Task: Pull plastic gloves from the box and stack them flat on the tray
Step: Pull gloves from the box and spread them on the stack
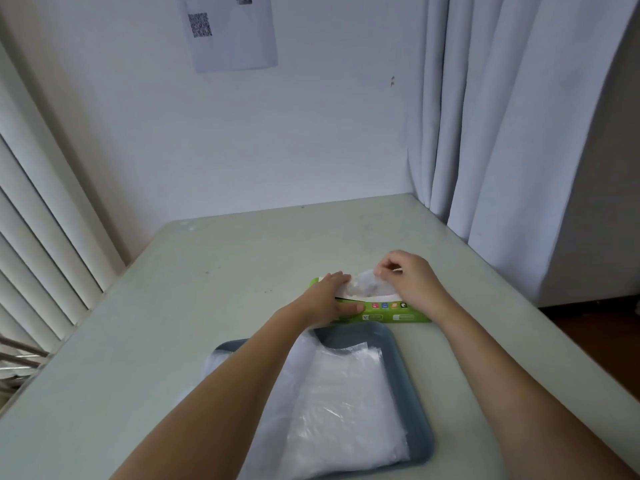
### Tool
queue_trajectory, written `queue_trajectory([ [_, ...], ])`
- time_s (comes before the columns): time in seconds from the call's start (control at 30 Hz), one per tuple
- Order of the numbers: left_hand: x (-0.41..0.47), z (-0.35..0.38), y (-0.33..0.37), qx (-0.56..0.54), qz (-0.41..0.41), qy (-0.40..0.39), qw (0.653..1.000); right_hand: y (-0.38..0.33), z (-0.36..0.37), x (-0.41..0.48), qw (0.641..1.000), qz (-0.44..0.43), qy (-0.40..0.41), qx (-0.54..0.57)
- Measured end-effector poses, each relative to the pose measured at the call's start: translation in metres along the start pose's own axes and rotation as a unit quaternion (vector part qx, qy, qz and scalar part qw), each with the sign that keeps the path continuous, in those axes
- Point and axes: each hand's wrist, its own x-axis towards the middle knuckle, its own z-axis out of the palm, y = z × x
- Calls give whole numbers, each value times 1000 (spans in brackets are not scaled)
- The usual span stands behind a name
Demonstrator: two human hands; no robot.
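A flat green and white glove box (388, 311) lies on the table just beyond the tray. My left hand (325, 296) holds its left end, fingers over the top and thumb along the front side. My right hand (410, 280) pinches a clear plastic glove (367, 285) that bulges out of the box's top opening. The blue-grey tray (415, 386) sits nearer to me and carries a flat stack of clear gloves (343, 407); my left forearm crosses over its left part, and some plastic hangs past its left rim.
The pale green table (207, 306) meets a white wall at the back. A grey curtain (502, 116) hangs at the right rear corner. Window blinds (41, 237) run along the left edge. A sheet of paper (228, 29) is stuck on the wall.
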Motion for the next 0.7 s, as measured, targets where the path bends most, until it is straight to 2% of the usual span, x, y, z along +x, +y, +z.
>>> queue_trajectory([
  [0.1, 0, -1, 1, -4, 0, -1, 1000, -25, -24, -5, 989, 17, -7, 149],
  [0.17, -2, -6, 3, -17, 7, -11, 1000, -42, -40, -13, 977, 13, -26, 209],
  [0.23, -5, -18, 4, -54, -8, 3, 998, -54, -52, -23, 972, 9, -29, 233],
  [0.3, -9, -34, 3, -144, -10, 37, 989, -67, -61, -33, 968, 17, -40, 248],
  [0.47, -44, -69, 29, -330, 79, 90, 936, -92, -75, -52, 971, 51, -101, 212],
  [0.53, -65, -73, 47, -305, 119, 92, 940, -97, -73, -54, 972, 72, -105, 197],
  [0.63, -91, -64, 66, -163, 163, 92, 969, -107, -67, -60, 977, 89, -119, 153],
  [0.7, -104, -57, 71, -102, 184, 105, 972, -114, -63, -65, 974, 102, -140, 149],
])
